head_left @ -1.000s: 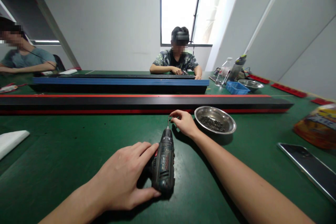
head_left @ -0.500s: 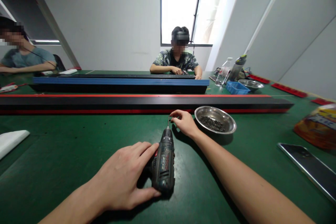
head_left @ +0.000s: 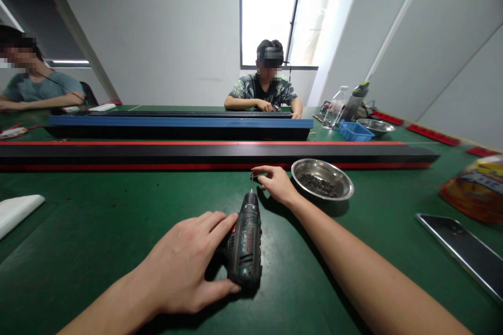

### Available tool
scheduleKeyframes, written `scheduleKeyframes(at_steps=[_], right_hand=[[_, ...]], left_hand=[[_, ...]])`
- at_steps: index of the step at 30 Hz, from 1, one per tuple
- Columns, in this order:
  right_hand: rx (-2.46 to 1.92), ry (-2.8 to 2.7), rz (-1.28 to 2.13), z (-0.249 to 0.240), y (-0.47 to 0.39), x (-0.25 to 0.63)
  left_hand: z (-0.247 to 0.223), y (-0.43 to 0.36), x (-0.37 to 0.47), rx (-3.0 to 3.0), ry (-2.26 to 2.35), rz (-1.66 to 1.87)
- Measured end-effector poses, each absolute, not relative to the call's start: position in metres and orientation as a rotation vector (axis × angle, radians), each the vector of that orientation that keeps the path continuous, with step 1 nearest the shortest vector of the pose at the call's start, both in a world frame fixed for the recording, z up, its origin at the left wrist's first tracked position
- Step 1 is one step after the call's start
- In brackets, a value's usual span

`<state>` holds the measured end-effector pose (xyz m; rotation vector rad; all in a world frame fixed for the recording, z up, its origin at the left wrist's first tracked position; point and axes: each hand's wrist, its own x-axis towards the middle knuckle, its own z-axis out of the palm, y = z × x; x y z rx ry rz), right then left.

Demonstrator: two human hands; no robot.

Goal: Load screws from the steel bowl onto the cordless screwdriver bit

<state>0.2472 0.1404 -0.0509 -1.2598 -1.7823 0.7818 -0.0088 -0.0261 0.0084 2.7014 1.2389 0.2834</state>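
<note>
My left hand (head_left: 188, 259) is wrapped around a dark cordless drill (head_left: 247, 243) lying on its side on the green table, its chuck pointing away from me. A thin driver bit (head_left: 252, 184) sticks out of the chuck. At the bit's tip, the index finger and thumb of my right hand (head_left: 277, 184) are bent together in a pinch; whatever is between them is too small to make out. Just right of that hand stands a steel bowl (head_left: 346, 194) holding many small dark screws (head_left: 317, 185).
A long black and red bar (head_left: 196, 153) crosses the table ahead, with a blue-edged bar (head_left: 176, 122) behind it. A phone (head_left: 459, 251) and an orange bag (head_left: 473, 188) lie right, a white object (head_left: 19, 212) left. Two people sit beyond.
The index finger of my right hand has shifted slightly left over the bit's tip. My left hand and the drill have stayed put.
</note>
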Motion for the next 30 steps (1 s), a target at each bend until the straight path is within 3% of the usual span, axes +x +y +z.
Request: scheduleKeyframes(at_steps=[22, 30], right_hand=[[-1.420, -1.923, 0.535, -0.034, 0.127, 0.238], [-1.474, -2.057, 0.645, 0.009, 0.122, 0.241]], left_hand=[[0.001, -0.014, -0.007, 2.825, 1.443, 0.298], [-0.003, -0.015, -0.007, 2.809, 1.452, 0.344]])
